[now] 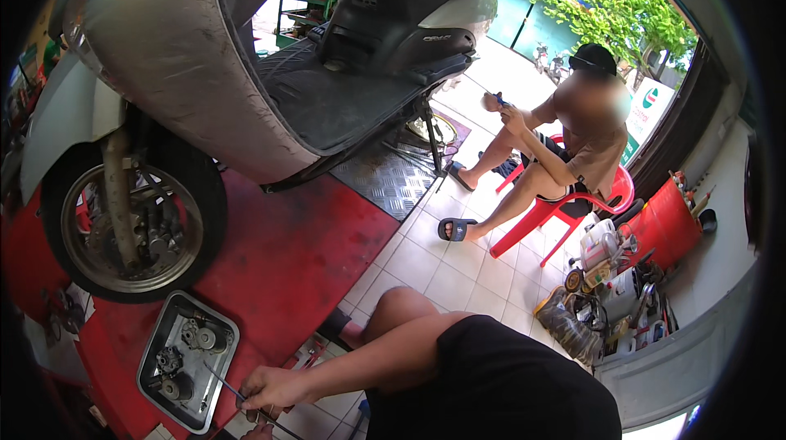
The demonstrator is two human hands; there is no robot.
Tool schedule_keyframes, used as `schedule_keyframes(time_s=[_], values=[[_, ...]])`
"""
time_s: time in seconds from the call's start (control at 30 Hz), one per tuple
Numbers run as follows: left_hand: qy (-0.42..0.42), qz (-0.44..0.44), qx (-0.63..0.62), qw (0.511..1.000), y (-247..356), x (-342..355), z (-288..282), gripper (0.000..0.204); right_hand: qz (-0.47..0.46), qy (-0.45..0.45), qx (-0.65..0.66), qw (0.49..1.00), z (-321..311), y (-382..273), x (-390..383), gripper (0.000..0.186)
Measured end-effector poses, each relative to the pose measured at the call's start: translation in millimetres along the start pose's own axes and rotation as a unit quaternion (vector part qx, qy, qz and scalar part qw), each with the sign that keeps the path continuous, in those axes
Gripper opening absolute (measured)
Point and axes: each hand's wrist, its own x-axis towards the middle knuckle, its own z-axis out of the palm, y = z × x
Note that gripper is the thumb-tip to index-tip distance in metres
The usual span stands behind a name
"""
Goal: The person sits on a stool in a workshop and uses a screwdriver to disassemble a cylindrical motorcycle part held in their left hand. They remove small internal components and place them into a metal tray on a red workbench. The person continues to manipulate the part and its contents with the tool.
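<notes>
My right hand (276,388) is closed around a thin metal rod-like tool (219,378) with a bluish part near the fingers. The rod's far end reaches over a metal tray (232,342); its other end runs down past my hand. Only a small part of my left hand (259,432) shows at the lower edge, just below the right one, and its grip is hidden. In the tray lie several greyish metal parts: a cylindrical one (211,338), a dark one (169,361) and another round one (174,388).
A scooter (155,47) stands on a red platform (303,235), its front wheel (131,227) beside the tray. Across the tiled floor (446,284), a person (585,137) sits on a red chair (524,231), holding a small blue thing. Bottles and clutter (606,301) line the right wall.
</notes>
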Motion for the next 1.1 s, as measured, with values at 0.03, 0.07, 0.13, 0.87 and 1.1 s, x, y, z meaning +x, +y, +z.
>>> schedule_keyframes(time_s=[0.03,0.07,0.13,0.87,1.1], values=[[-0.001,0.008,0.002,1.0,0,2,0,0.063,-0.001,0.002,0.0,1.0,0,3,0,0.024],[-0.006,0.006,-0.002,1.0,1,1,-1,0.063,-0.002,-0.001,0.001,1.0,0,6,2,0.024],[-0.016,0.003,-0.01,1.0,5,0,-4,0.063,-0.01,-0.001,0.0,1.0,-7,22,13,0.023],[-0.025,0.014,0.048,0.998,14,0,-2,0.067,0.013,0.004,0.02,1.0,-7,38,21,0.026],[-0.015,0.025,0.06,0.998,12,11,2,0.071,0.03,0.003,0.025,0.999,-6,40,20,0.027]])
